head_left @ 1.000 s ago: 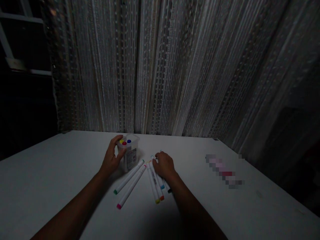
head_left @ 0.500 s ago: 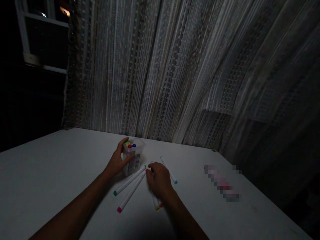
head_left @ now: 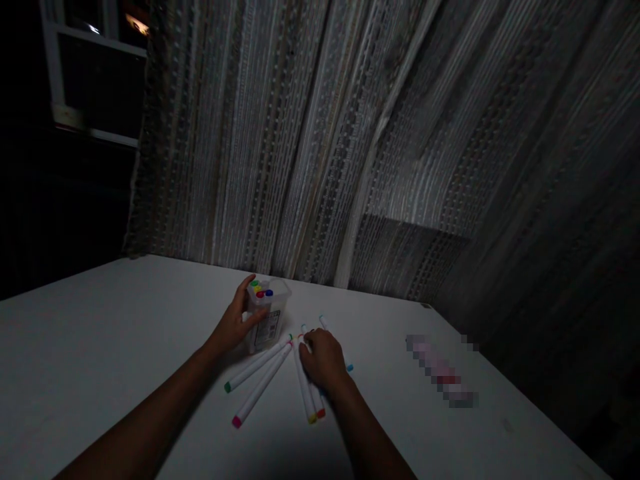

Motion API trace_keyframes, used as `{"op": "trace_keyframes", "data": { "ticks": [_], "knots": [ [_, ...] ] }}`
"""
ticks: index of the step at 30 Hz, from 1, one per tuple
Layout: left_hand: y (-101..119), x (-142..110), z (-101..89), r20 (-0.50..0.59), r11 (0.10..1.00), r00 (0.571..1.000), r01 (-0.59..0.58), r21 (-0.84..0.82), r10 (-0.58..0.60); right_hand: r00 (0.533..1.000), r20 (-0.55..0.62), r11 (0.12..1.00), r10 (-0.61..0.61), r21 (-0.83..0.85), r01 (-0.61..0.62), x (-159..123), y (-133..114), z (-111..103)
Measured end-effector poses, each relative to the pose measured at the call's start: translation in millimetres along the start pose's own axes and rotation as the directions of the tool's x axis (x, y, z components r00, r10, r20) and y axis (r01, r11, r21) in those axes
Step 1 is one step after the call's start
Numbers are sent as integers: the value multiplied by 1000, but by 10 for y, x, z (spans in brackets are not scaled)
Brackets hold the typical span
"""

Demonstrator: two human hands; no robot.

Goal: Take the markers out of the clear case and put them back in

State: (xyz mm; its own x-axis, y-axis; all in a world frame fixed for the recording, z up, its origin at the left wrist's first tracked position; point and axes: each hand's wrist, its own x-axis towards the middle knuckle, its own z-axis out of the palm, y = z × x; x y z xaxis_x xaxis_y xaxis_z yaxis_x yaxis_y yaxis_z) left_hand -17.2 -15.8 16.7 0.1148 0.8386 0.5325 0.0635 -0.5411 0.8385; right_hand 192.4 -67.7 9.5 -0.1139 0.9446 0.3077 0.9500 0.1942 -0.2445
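My left hand (head_left: 234,325) is wrapped round a small clear plastic tub (head_left: 267,320) standing on the white table (head_left: 100,347); several markers with coloured caps stand inside it. My right hand (head_left: 323,360) lies knuckles-up over loose white markers, its fingers curled at their upper ends; whether it grips one I cannot make out. Beside it lie a green-tipped marker (head_left: 257,365), a pink-tipped marker (head_left: 260,387), a yellow-tipped marker (head_left: 303,389) and an orange-tipped one (head_left: 316,399). A blue-tipped marker (head_left: 325,323) pokes out behind the hand.
A blurred pinkish object (head_left: 443,373) lies on the table to the right. A pale striped curtain (head_left: 325,133) hangs right behind the table. A dark window (head_left: 90,80) is at upper left. The table's right edge is near.
My right hand has slid slightly right and back over the markers. The blue-tipped marker is now mostly covered by it. My left hand stays on the tub.
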Motion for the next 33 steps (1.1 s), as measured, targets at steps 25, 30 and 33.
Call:
{"op": "trace_keyframes", "data": {
  "ticks": [25,30,33],
  "knots": [
    [-112,34,16,-9,991,998,68,-114,-69,999,-50,1000,7,-4,-7,201,-8,34],
    [-75,33,15,5,992,997,82,-96,-82,998,-59,999,-16,32,18,212,-5,22],
    [-41,24,26,-8,993,997,78,-91,-79,995,-97,976,-21,216,42,240,21,78]
  ]
}}
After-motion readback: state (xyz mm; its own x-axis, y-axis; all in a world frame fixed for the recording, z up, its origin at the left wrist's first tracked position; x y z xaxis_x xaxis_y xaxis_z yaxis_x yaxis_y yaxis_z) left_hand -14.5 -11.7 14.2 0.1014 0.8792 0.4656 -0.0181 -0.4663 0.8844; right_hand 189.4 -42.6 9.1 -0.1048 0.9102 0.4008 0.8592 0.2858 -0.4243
